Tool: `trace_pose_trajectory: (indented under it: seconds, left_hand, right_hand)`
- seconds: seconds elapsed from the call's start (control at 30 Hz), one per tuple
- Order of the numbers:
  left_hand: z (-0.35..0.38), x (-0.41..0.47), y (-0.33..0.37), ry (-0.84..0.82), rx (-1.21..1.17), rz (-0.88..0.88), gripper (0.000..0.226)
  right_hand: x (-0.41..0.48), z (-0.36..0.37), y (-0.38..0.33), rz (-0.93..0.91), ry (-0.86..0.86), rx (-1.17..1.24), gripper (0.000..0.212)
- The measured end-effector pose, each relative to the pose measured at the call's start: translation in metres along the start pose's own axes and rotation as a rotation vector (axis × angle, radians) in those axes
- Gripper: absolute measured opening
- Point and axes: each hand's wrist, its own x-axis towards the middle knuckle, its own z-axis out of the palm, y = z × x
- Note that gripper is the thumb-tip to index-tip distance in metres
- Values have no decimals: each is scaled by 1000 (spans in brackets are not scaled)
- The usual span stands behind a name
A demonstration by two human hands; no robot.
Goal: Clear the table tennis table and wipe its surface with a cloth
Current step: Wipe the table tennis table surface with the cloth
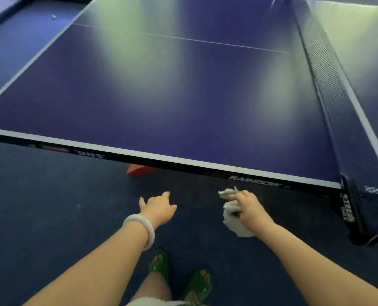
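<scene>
1. One crumpled white cloth [234, 219], gripped in right hand [250, 206], below and just short of the table's near edge, not touching it.
2. One blue table tennis table [161, 96] with white lines; one dark net [329, 85] across it at right.
3. Left hand [159, 208] open, fingers spread, holding nothing; one pale bangle [144, 230] on its wrist.
4. One orange block [137, 170] under the near edge. Two green sandals [159, 263] on dark floor [51, 206].
</scene>
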Motion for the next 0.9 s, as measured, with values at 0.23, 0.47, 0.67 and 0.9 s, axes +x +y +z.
trace_pose_trajectory:
  seconds: [0.23,0.47,0.67,0.9]
  left_hand:
    - [2,-22,64,-245,-519,149,38]
    - [41,-40,117,-468,-857,290,35]
    - [65,-64,156,-411,-945,340,15]
    - [125,-103,242,-513,-1143,365,25]
  right_hand:
    - [-40,8,-17,108,136,250,47]
    - [-80,6,-19,202,149,341,76]
    - [-119,-8,13,245,127,412,88]
    - [-178,-41,110,256,128,589,104]
